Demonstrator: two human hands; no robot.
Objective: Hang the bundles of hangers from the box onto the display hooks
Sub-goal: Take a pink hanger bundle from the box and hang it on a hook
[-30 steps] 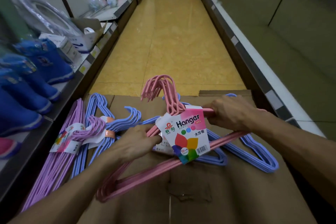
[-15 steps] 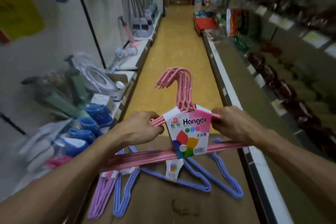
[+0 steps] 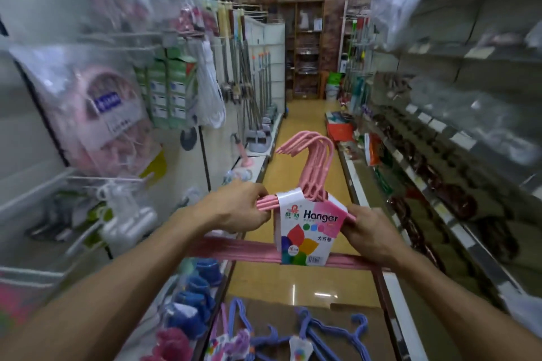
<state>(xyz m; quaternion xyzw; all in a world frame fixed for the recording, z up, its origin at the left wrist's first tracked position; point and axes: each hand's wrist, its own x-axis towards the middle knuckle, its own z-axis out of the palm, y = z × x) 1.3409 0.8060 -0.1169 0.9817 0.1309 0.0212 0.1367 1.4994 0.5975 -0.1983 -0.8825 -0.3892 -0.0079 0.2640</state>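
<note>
A bundle of pink hangers [image 3: 312, 173] with a white "Hanger" label is held up in the aisle at chest height, its hooks pointing up and left. My left hand [image 3: 237, 208] grips the bundle's left shoulder and my right hand [image 3: 368, 236] grips its right shoulder. Below, the cardboard box [image 3: 360, 319] carries blue hanger bundles [image 3: 328, 334] and a purple bundle [image 3: 231, 340]. Wire display hooks [image 3: 129, 35] stick out from the left wall, loaded with bagged goods.
Shelving runs along both sides of a narrow yellow-floored aisle [image 3: 302, 281]. Blue slippers [image 3: 190, 302] fill the low left shelf. Mops and brooms [image 3: 249, 91] hang further down the left side. The right shelves [image 3: 440, 155] hold dark packaged goods.
Both hands lifted the pink bundle off the box and higher. My view tilted up from the box to the aisle and the left wall hooks.
</note>
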